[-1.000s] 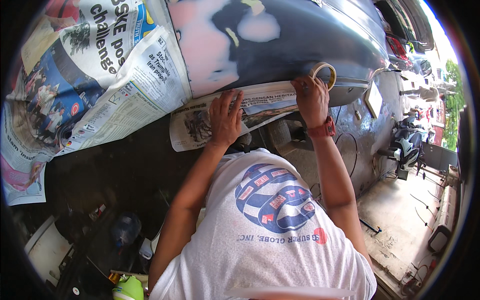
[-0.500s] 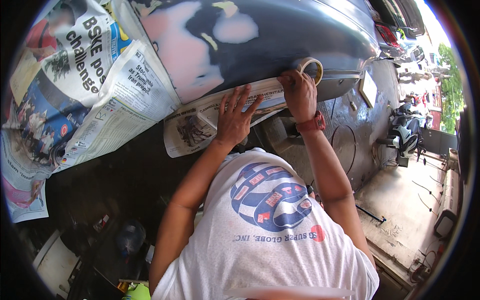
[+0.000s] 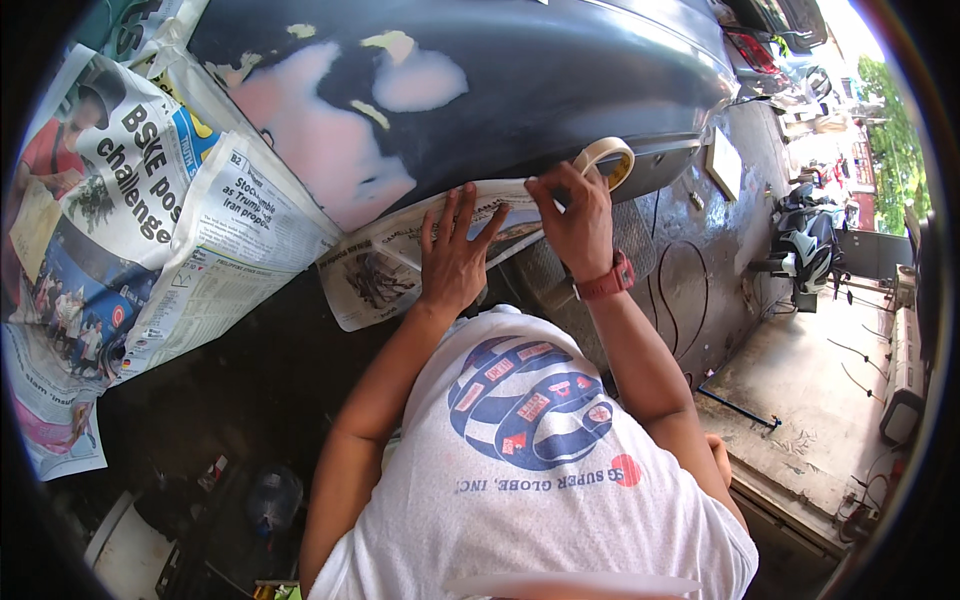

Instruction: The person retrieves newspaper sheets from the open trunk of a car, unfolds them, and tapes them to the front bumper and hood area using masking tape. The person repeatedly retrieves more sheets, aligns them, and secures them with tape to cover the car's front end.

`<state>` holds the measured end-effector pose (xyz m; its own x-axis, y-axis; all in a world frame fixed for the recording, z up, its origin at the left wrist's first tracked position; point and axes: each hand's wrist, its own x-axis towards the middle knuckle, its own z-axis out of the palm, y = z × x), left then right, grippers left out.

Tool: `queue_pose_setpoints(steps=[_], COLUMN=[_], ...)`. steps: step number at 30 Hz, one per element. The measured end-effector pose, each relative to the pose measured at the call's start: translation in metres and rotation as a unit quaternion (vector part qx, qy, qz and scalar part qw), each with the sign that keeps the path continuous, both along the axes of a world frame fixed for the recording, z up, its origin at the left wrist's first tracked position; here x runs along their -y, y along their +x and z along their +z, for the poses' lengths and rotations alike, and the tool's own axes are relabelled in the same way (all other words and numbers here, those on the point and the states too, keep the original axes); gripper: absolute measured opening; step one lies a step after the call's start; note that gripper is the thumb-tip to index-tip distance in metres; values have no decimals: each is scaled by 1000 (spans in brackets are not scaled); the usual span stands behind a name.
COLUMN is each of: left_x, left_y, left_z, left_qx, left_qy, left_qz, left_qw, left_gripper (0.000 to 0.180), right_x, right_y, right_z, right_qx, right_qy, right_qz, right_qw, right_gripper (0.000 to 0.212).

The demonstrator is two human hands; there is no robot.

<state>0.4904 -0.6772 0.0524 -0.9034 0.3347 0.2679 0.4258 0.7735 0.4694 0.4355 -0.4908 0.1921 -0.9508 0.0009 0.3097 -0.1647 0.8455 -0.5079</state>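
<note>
Curled, with thumb and fingertips almost meeting, the right hand (image 3: 577, 215) sits at the right end of the newspaper strip (image 3: 395, 250); whether it pinches paper or tape is hard to tell. Just beside its fingers, on the right, is the tape roll (image 3: 592, 152), well apart from the left hand (image 3: 455, 255), which lies spread over the strip, gripping nothing. From the right hand the strip runs leftward, its long axis following the lower edge of the dark car panel (image 3: 540, 80), toward larger newspaper sheets (image 3: 170, 260).

We log daylight from right, upper right blown out. Glare on dark car panel (image 3: 540, 90), glossy floor (image 3: 700, 225). Lower left deep in shadow. Fisheye-bent edges, black corners.
</note>
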Motion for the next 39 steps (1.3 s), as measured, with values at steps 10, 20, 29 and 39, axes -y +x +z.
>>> queue_pose_setpoints(steps=[10,20,29,39], left_x=[-8,-36,-45,-63], left_y=[-3,-23,-29,-36], left_z=[8,31,39,40], left_qx=[-15,-12,-23,-42], left_qy=[-20,-4,-1,14], left_qz=[-5,-54,-69,-82], left_qw=[1000,998,997,996], left_gripper=[78,65,54,40], right_x=[-20,-21,-20,-41], right_y=[-31,-30,-32,-38], right_z=[-42,-38,-34,-37], right_qx=[28,23,36,82], right_qy=[-24,-2,17,5], right_qz=[-53,-53,-79,-45], right_qw=[998,998,996,996], right_gripper=[22,27,30,29])
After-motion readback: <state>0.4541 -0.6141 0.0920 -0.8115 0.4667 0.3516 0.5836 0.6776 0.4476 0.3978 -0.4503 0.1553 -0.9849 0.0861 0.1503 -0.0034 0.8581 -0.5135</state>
